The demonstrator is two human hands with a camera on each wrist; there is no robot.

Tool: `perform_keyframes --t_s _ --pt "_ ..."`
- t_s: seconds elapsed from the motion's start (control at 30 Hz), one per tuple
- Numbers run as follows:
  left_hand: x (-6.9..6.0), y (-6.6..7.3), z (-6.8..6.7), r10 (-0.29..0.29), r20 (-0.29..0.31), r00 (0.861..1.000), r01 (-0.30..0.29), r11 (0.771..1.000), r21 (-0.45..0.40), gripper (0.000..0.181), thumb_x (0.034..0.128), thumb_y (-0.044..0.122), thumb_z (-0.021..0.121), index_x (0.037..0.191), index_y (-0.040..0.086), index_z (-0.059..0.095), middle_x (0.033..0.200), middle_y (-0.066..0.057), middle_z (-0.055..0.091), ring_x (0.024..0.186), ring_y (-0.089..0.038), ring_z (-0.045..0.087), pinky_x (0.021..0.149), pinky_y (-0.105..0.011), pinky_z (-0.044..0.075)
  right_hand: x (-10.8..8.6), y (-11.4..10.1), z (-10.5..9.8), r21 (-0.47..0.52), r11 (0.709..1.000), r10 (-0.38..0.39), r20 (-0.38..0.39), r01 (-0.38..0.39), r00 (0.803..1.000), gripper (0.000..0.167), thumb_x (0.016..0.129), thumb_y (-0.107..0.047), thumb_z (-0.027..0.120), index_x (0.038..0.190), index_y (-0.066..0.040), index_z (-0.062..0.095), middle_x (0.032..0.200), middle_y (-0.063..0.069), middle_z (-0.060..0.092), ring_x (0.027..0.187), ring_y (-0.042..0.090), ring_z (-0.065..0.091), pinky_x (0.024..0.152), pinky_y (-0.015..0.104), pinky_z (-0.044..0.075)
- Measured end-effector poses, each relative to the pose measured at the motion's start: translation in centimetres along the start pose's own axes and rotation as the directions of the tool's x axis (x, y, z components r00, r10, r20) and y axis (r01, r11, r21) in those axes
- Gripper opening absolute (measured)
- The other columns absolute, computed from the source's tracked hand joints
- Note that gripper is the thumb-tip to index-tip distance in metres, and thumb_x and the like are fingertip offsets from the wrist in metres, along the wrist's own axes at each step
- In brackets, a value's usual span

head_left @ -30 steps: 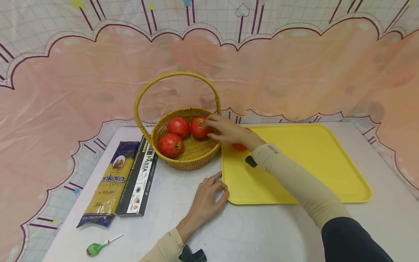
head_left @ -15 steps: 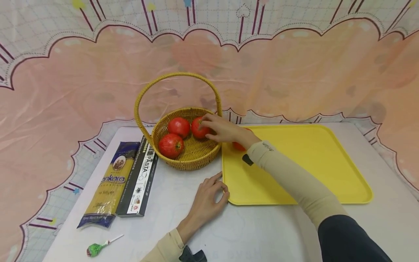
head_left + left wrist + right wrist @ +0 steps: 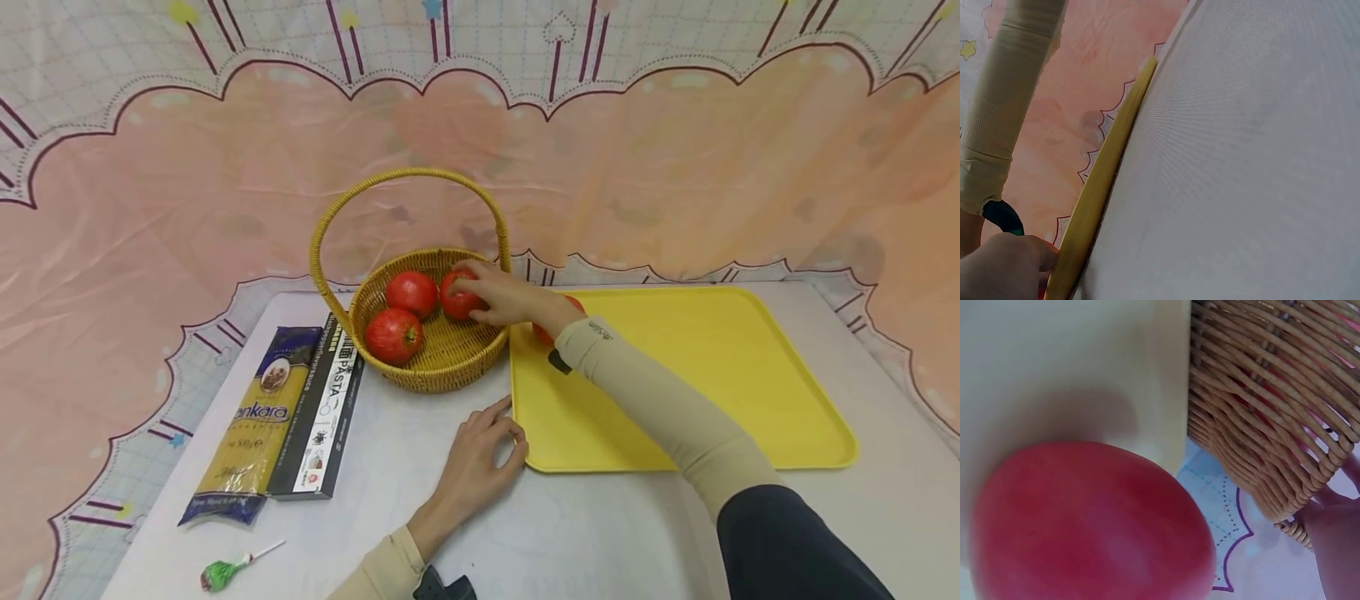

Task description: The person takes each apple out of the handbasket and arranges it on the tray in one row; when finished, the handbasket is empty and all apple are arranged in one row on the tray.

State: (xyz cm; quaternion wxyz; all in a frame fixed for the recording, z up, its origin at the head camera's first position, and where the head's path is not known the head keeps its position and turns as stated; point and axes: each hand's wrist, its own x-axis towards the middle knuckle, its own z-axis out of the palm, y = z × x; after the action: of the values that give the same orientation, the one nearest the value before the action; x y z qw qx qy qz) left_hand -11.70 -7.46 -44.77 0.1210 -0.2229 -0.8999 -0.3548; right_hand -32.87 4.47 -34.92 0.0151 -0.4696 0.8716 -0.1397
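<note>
A wicker basket (image 3: 442,379) with a tall handle holds three red apples. My right hand (image 3: 495,293) reaches over its right side and grips the rightmost apple (image 3: 453,304), fingers over the top and thumb at the side. Two more apples, one at the back (image 3: 411,293) and one in front (image 3: 393,336), lie to the left. Beside the basket, my left hand (image 3: 480,454) pinches the left edge of a yellow tray (image 3: 690,375). Another red apple (image 3: 1091,525) sits on the tray, mostly hidden behind the right wrist in the head view.
Left of the basket lie a black pasta box (image 3: 318,417) and a yellow and blue pasta packet (image 3: 258,417), side by side. A green-wrapped lollipop (image 3: 220,575) rests near the front left of the white table (image 3: 600,533). A printed cloth (image 3: 675,183) hangs behind.
My right hand has shifted slightly left and its fingers have closed further over the rightmost apple. The left hand stays at the tray's edge.
</note>
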Motion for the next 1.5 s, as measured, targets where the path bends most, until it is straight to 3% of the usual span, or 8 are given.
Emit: perform_keyframes --t_s 0.33,0.8,1.13,1.3,1.5 --pt "0.1 0.1 0.1 0.018 -0.008 1.000 -0.018 1.000 0.008 0.005 0.0848 0.024 0.066 0.082 0.023 0.062 0.135 -0.005 0.056 0.106 -0.018 0.056 0.080 -0.034 0.040 0.7 0.1 -0.2 0.035 0.999 0.036 0.084 -0.039 0.996 0.051 0.090 -0.018 0.062 0.138 -0.018 0.044 0.153 0.017 0.018 0.140 0.037 0.026 0.110 0.049 0.029" --pt "-0.2 0.3 0.6 0.013 0.009 1.000 -0.013 1.000 0.004 0.005 0.0852 0.024 0.065 0.081 0.023 0.063 0.135 -0.006 0.055 0.106 -0.017 0.056 0.079 -0.033 0.039 1.5 0.6 0.7 0.001 0.996 0.091 0.182 -0.093 0.979 0.060 0.088 -0.020 0.065 0.142 -0.022 0.040 0.156 0.017 0.013 0.142 0.042 0.015 0.110 0.054 0.026" --pt "-0.3 0.4 0.3 -0.008 0.010 1.000 0.008 1.000 -0.002 0.005 0.0859 0.024 0.064 0.082 0.023 0.062 0.137 -0.006 0.054 0.105 -0.017 0.055 0.080 -0.033 0.038 2.2 0.3 1.5 -0.086 0.988 0.140 0.143 -0.128 0.980 0.055 0.089 -0.028 0.063 0.139 -0.029 0.042 0.153 0.018 0.020 0.137 0.044 0.025 0.106 0.053 0.033" --pt "-0.2 0.2 0.2 -0.010 0.007 1.000 0.010 1.000 0.001 0.005 0.0861 0.024 0.064 0.081 0.024 0.062 0.137 -0.004 0.054 0.107 -0.016 0.055 0.080 -0.033 0.039 2.3 0.2 1.7 -0.122 0.986 0.129 0.091 -0.117 0.987 0.054 0.087 -0.034 0.065 0.137 -0.030 0.044 0.148 0.017 0.028 0.131 0.043 0.031 0.105 0.052 0.034" --pt "0.0 0.1 0.0 0.001 0.000 1.000 -0.001 1.000 0.010 0.005 0.0858 0.024 0.064 0.081 0.023 0.062 0.136 -0.005 0.055 0.104 -0.017 0.055 0.079 -0.032 0.039 2.3 0.1 1.5 -0.042 0.993 0.116 0.049 -0.114 0.992 0.053 0.084 -0.032 0.068 0.133 -0.028 0.048 0.141 0.017 0.030 0.124 0.037 0.041 0.100 0.047 0.040"
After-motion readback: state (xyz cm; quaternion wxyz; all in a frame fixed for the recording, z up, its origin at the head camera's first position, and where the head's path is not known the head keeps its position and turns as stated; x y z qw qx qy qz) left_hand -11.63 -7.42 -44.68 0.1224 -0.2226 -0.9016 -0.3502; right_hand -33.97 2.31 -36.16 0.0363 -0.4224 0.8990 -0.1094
